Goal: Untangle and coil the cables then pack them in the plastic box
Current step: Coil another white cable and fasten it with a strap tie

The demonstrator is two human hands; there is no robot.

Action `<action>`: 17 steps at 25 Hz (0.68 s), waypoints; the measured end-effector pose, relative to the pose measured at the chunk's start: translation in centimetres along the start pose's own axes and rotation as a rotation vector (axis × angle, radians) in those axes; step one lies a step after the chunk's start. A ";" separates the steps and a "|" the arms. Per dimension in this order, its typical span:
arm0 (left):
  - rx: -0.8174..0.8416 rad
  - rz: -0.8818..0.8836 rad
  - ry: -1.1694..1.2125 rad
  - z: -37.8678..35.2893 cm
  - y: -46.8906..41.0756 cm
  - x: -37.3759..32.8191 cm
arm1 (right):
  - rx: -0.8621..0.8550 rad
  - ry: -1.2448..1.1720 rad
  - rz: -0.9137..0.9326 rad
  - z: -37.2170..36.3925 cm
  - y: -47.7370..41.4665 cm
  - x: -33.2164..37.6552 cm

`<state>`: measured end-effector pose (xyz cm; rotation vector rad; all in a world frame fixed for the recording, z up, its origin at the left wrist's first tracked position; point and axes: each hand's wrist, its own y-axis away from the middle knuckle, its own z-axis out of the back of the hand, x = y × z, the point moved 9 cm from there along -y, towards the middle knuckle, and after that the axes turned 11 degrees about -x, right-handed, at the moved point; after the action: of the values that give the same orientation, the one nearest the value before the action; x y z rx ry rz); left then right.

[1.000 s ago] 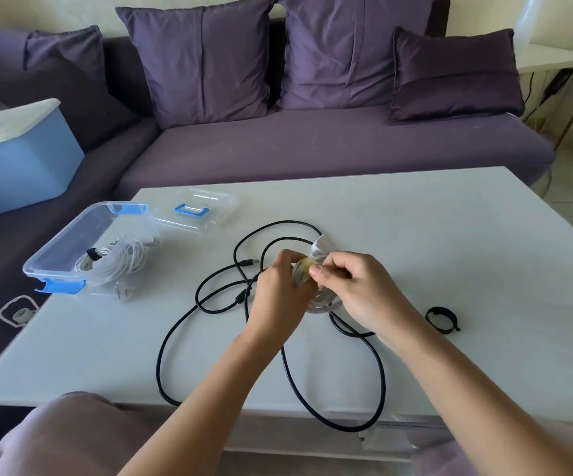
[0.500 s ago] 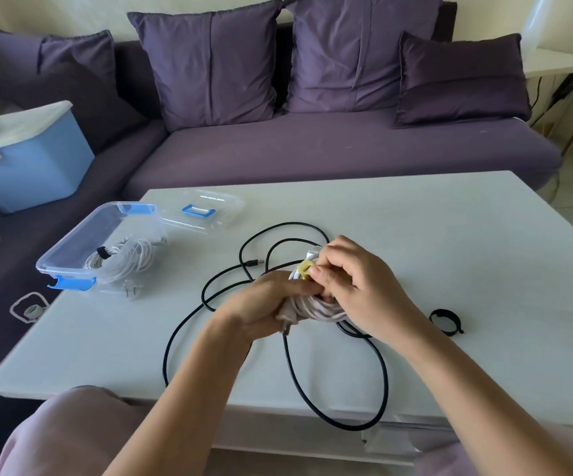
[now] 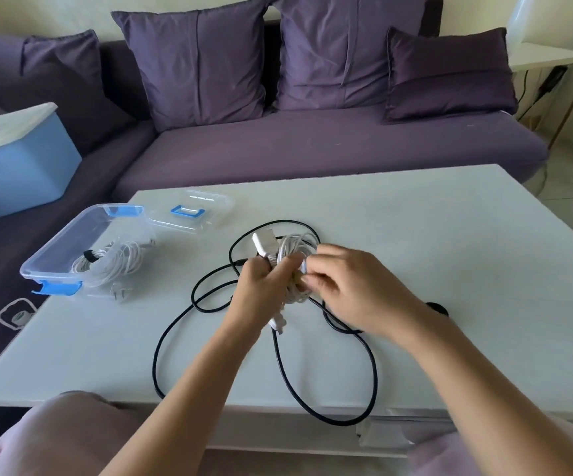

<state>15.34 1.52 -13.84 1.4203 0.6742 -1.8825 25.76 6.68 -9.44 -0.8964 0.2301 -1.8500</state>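
Gripping the white cable bundle [image 3: 295, 250] with curled fingers, the left hand [image 3: 261, 286] holds it raised a little above the middle of the white table [image 3: 450, 252]. A white plug end sticks up at the top of the bundle and another hangs down below the hand. The right hand [image 3: 354, 290] is just beside it. Its fingertips are bent in and pinch the strands at the middle of the bundle, where a small yellowish bit shows; what that bit is I cannot tell.

The black cable [image 3: 283, 221] lies loose under both hands in wide loops. Its nearest loop goes over the near edge of the table and hangs there, and its left loop reaches that same edge.

The plastic box [image 3: 82, 235] stands open at the left edge, and its left side seems to stick out past that edge. One tied white coil [image 3: 109, 262] lies inside. The clear lid [image 3: 192, 209] lies flat, touching the far right end of the box. A black strap [image 3: 436, 308] lies behind the right wrist, partly hidden.

The widest bare surface of the table lies to the right of the hands and on the far side, toward the purple sofa [image 3: 312, 146].
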 end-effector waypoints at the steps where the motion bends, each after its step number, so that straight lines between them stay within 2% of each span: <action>1: 0.032 0.031 0.031 0.0 0.3 -0.3 | 0.023 -0.088 -0.008 0.4 -0.1 -0.2; 4: 0.116 0.024 0.083 0.1 0.9 -1.7 | 0.030 -0.305 -0.038 1.2 -0.4 -0.7; 8: 0.152 -0.104 0.080 0.4 1.6 -3.3 | 0.003 -0.406 -0.039 2.0 -0.6 -0.7; 14: 0.211 -0.157 0.138 0.4 2.3 -2.6 | -0.012 -0.279 -0.038 1.0 -0.6 -1.6; 17: 0.306 -0.117 0.231 0.1 2.2 -1.9 | -0.047 -0.235 -0.103 0.8 -0.5 -2.9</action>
<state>17.29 0.45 -12.02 1.8491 0.6068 -1.9943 26.54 9.62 -9.96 -1.1671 0.0825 -1.8199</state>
